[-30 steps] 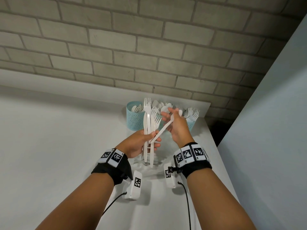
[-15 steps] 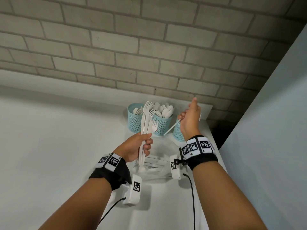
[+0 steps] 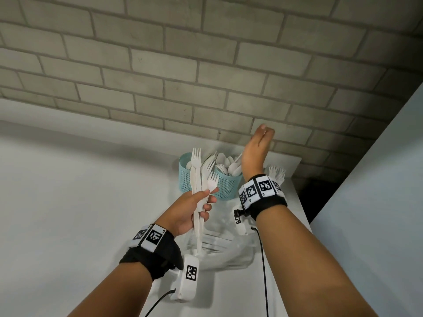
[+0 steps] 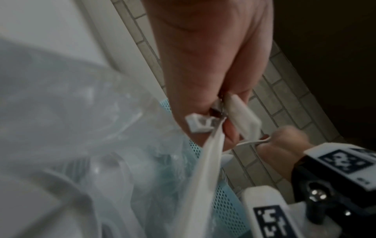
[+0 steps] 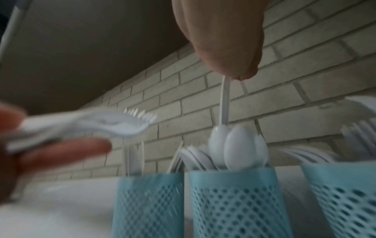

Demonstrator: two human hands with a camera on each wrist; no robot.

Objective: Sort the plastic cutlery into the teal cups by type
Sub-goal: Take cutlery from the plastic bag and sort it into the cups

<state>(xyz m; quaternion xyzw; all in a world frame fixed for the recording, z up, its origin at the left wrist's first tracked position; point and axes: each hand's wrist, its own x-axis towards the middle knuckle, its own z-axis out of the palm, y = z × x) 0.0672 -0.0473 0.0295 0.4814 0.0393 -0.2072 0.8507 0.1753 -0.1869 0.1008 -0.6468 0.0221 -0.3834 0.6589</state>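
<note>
Your left hand (image 3: 187, 211) is curled around a bunch of white plastic forks (image 3: 201, 186), tines up, held upright in front of the teal cups. Your right hand (image 3: 256, 154) is raised above the middle cup (image 3: 229, 186). The right wrist view shows its fingertips (image 5: 240, 70) pinching the handle end of a white spoon (image 5: 218, 141), which hangs bowl down among the other spoons standing in that cup (this view is blurred, so how deep the spoon sits cannot be told). Three teal mesh cups stand in a row on the white counter (image 3: 68, 202), close to the grey brick wall (image 3: 206, 65). The left cup (image 3: 184, 177) holds white cutlery of a kind too blurred to name. The right cup (image 5: 346, 193) holds forks and is mostly hidden behind your right wrist in the head view. A clear plastic bag (image 3: 224, 248) with more white cutlery inside lies on the counter, just under your hands
</note>
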